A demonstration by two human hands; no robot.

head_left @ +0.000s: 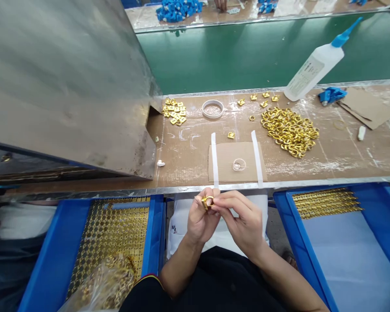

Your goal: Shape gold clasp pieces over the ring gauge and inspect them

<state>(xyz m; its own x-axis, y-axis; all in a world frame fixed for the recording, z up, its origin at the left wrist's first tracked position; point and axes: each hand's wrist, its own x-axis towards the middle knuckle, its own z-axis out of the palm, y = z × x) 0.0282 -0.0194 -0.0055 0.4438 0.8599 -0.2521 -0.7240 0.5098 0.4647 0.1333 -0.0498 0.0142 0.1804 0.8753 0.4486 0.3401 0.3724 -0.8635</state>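
A gold-coloured ring (211,205) is held up just in front of the bench edge. My left hand (201,223) pinches it between thumb and fingers. From the other side, the fingertips of my right hand (243,221) close on the same ring. Its far side is partly hidden by the fingers. On the bench beyond my hands lies a cardboard pad (224,160) with two white tape strips, and a small clear round dish (239,164) rests on it. Behind the pad sits a single square gold piece (231,135).
A heap of gold rings (290,130) lies right of the pad, and small gold pieces (175,112) lie left. A white bottle (312,71) leans at the back. Blue trays (154,234) flank me, and a metal housing (84,78) blocks the left. Across a green belt (221,56), another person's hand shows.
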